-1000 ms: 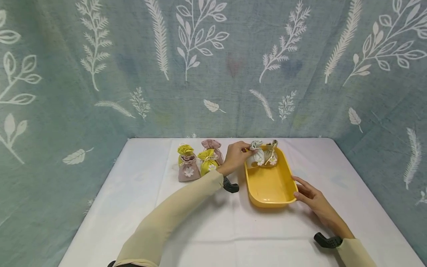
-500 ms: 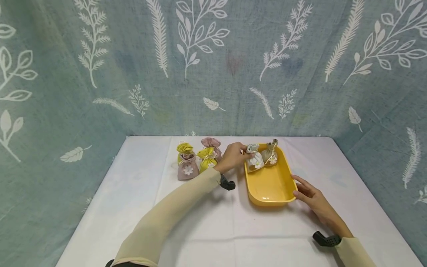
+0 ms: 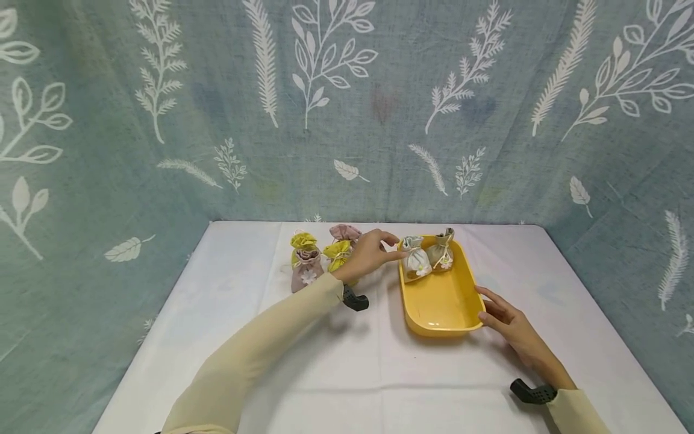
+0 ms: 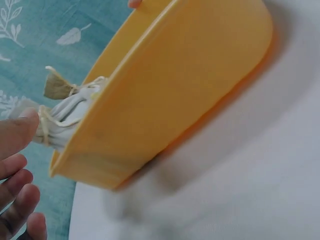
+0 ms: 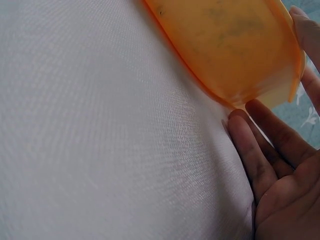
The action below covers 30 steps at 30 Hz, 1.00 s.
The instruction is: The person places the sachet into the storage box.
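Note:
A yellow plastic tray (image 3: 441, 304) stands on the table. In its far end sit a pale grey drawstring pouch (image 3: 416, 260) with a white flower and an olive-brown drawstring pouch (image 3: 441, 253). My left hand (image 3: 371, 256) is beside the grey pouch, thumb and fingers spread apart. In the left wrist view, the thumb (image 4: 20, 132) overlaps that pouch's gathered top, while the other fingers hang loose. My right hand (image 3: 512, 328) holds the tray's near right corner. The right wrist view shows its thumb at the rim and fingertips (image 5: 245, 130) low by the tray's wall.
Left of the tray, mauve and yellow-green pouches stand grouped: a front mauve pouch (image 3: 308, 271), a yellow pouch (image 3: 303, 242) behind it, another yellow pouch (image 3: 337, 253) and a mauve pouch (image 3: 345, 232) partly behind my left hand. A patterned curtain (image 3: 347, 120) hangs behind the white-covered table (image 3: 325, 374).
The grey pouch has come down to rest in the tray beside the olive-brown one. My left hand has let it go and moved slightly left. The right hand stays on the tray.

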### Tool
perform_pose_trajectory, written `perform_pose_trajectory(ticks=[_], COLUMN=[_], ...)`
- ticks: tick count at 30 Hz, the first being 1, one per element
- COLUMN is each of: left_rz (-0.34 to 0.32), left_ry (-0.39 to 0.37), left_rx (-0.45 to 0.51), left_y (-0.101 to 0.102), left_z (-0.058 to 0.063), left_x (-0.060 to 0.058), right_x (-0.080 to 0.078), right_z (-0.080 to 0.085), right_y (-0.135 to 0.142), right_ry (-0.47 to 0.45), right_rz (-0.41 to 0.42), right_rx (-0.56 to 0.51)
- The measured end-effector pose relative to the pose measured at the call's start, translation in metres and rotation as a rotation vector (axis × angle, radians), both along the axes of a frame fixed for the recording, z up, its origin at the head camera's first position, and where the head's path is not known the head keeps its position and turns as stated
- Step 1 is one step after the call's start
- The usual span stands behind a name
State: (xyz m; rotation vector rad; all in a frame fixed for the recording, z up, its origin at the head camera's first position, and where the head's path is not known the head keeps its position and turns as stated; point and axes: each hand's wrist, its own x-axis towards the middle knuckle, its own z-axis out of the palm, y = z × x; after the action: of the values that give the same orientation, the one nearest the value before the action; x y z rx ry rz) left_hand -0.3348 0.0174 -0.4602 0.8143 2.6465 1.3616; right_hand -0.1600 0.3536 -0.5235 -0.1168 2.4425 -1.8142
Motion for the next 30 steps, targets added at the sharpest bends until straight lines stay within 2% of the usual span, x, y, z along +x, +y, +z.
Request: perform_pose_trajectory(ticks=[9, 16, 21, 25, 30], left_rz=[-0.051, -0.039, -0.056, -0.055, -0.06], left_ry=[0.029, 0.041, 0.023, 0.009, 0.041], left_rx=[0.026, 0.037, 0.054, 0.026, 0.004], left_y=[-0.035, -0.062, -0.084, -0.1, -0.116], left_z=[0.016, 0.03, 0.029, 0.023, 0.019], left_x=[0.015, 0.033, 0.04, 0.045, 0.052], right_x=[0.001, 0.002, 0.003, 0.004, 0.005], right_z=[0.0, 0.001, 0.002, 0.003, 0.006], right_y=[0.0, -0.001, -0.002, -0.003, -0.004], right_ry=[0.004, -0.001, -0.007, -0.012, -0.03], right_rz=[0.006, 0.005, -0.002, -0.004, -0.016], right_rx=[0.009, 0.013, 0.032, 0.035, 0.05])
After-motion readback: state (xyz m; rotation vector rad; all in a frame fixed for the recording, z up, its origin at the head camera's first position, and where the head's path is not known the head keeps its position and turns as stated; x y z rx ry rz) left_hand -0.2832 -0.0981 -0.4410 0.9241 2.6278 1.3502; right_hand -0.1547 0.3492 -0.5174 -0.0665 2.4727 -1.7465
